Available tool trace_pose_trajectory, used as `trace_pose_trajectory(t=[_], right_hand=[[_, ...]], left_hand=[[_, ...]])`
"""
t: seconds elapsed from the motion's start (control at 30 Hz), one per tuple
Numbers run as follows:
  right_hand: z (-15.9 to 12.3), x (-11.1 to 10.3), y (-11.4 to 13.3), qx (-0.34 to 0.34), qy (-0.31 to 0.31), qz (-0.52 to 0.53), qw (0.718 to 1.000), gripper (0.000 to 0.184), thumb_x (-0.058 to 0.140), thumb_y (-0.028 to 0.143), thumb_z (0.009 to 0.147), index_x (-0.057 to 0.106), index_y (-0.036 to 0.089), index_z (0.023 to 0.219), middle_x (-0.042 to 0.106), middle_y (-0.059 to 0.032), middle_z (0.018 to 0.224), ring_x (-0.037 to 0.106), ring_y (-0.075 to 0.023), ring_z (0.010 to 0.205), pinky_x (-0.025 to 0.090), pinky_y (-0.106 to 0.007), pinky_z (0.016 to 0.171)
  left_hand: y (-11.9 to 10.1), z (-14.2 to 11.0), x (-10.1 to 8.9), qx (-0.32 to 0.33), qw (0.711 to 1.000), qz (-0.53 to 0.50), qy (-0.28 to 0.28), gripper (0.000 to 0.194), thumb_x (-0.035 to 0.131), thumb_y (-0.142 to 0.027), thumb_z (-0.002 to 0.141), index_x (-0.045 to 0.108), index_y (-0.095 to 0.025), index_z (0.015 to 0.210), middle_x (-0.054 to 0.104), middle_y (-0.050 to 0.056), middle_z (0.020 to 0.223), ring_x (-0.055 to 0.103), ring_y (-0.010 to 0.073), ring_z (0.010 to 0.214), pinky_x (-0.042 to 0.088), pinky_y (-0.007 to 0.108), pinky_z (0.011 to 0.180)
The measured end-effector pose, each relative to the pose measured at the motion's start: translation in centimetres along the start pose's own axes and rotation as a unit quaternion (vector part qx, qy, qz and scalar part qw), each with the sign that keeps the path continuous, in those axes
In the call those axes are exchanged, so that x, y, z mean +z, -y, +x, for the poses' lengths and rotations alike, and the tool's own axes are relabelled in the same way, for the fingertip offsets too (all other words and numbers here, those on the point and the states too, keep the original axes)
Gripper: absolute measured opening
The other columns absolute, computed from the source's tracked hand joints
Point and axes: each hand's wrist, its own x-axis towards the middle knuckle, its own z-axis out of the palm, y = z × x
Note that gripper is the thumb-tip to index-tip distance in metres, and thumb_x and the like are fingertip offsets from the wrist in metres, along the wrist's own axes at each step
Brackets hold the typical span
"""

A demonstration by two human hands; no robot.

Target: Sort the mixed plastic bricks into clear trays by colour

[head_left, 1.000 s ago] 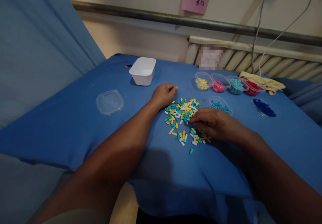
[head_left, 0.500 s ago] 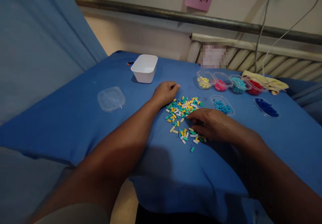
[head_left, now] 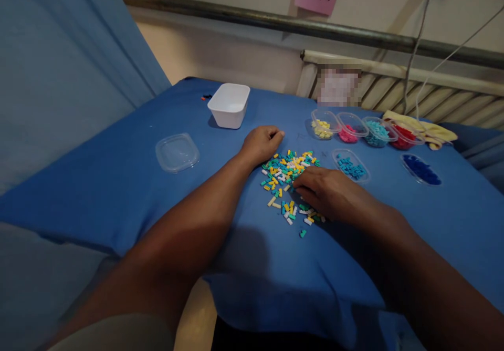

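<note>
A loose pile of small toy building bricks (head_left: 283, 175) in yellow, white, green and teal lies on the blue cloth. At the pile's far left edge rests my left hand (head_left: 262, 143), its fingers curled in; whatever they may hold is hidden. My right hand (head_left: 325, 189) reaches over the pile's right side, palm down. Its fingers are bent together with the tips low among the bricks, and I cannot make out what is between them. Just beyond it, a clear lid (head_left: 366, 178) carries blue bricks (head_left: 351, 169).
A white plastic tub (head_left: 228, 110) stands at the back left, and a clear lid (head_left: 177, 154) lies nearer. Along the back right are clear tubs of yellow (head_left: 322, 128), pink (head_left: 348, 133), turquoise (head_left: 377, 133) and red bricks (head_left: 402, 136). Dark blue pieces (head_left: 421, 169) sit right. A yellow cloth (head_left: 437, 133) lies behind.
My right hand's fingers have drawn closer together over the pile. My left hand stays in place. The whole view has shifted slightly.
</note>
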Motion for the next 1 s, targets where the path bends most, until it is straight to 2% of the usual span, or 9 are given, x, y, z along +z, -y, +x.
trace_pose_trajectory(t=[0.23, 0.4, 0.8, 1.0], right_hand=[[0.6, 0.4, 0.7, -0.039, -0.005, 0.031, 0.999, 0.018, 0.064, 0.014, 0.108, 0.081, 0.020, 0.110, 0.080, -0.0103, 0.108, 0.075, -0.0254, 0.103, 0.059, -0.037, 0.092], [0.5, 0.7, 0.7, -0.019, -0.014, 0.040, 0.999, 0.022, 0.072, 0.013, 0.102, 0.080, 0.021, 0.121, 0.083, -0.0100, 0.117, 0.078, -0.0270, 0.109, 0.060, -0.039, 0.097], [0.9, 1.0, 1.1, -0.017, -0.019, 0.037, 0.999, 0.019, 0.071, 0.012, 0.100, 0.079, 0.022, 0.114, 0.084, -0.0091, 0.113, 0.078, -0.0262, 0.104, 0.059, -0.037, 0.094], [0.8, 0.7, 0.6, -0.017, -0.056, 0.065, 0.996, 0.020, 0.069, 0.010, 0.097, 0.080, 0.021, 0.110, 0.082, -0.0076, 0.105, 0.077, -0.0239, 0.098, 0.058, -0.034, 0.089]], left_hand=[[0.0, 0.0, 0.0, 0.001, 1.000, -0.003, 0.004, 0.044, 0.058, -0.041, 0.107, 0.052, -0.021, 0.068, 0.049, 0.000, 0.063, 0.045, 0.0182, 0.065, 0.023, 0.037, 0.064], [0.0, 0.0, 0.0, 0.006, 1.000, -0.008, -0.001, 0.043, 0.059, -0.040, 0.107, 0.053, -0.020, 0.068, 0.051, 0.000, 0.065, 0.045, 0.0180, 0.067, 0.023, 0.037, 0.064], [-0.1, -0.1, 0.0, 0.000, 1.000, -0.007, -0.001, 0.043, 0.059, -0.040, 0.106, 0.054, -0.021, 0.069, 0.052, 0.001, 0.065, 0.045, 0.0183, 0.066, 0.023, 0.037, 0.064], [0.0, 0.0, 0.0, -0.004, 1.000, 0.001, 0.004, 0.043, 0.057, -0.042, 0.106, 0.053, -0.021, 0.069, 0.049, 0.000, 0.063, 0.045, 0.0185, 0.065, 0.024, 0.037, 0.064]])
